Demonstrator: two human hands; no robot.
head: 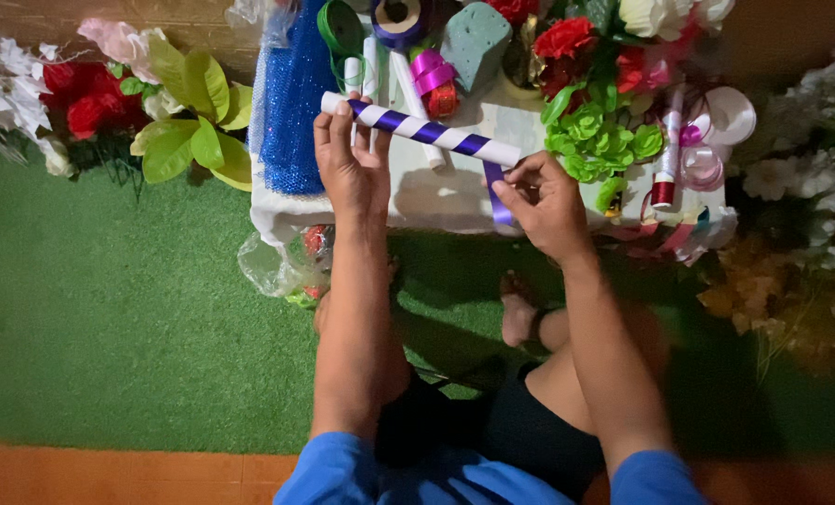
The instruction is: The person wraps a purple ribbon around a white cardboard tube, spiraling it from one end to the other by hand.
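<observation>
Above the green turf mat (pixel 109 309), the left hand (pixel 350 173) grips one end of the white paper tube spiral-wrapped in purple ribbon (pixel 422 130) while the right hand (pixel 544 201) pinches the ribbon's loose tail (pixel 499 201), so wrapping seems underway; finishing calls for taut, even turns.

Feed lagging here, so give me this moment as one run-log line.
left hand: holds white tube end | right hand: pinches purple ribbon at tube's other end | tube: part spiral-wrapped | under: white table
</observation>
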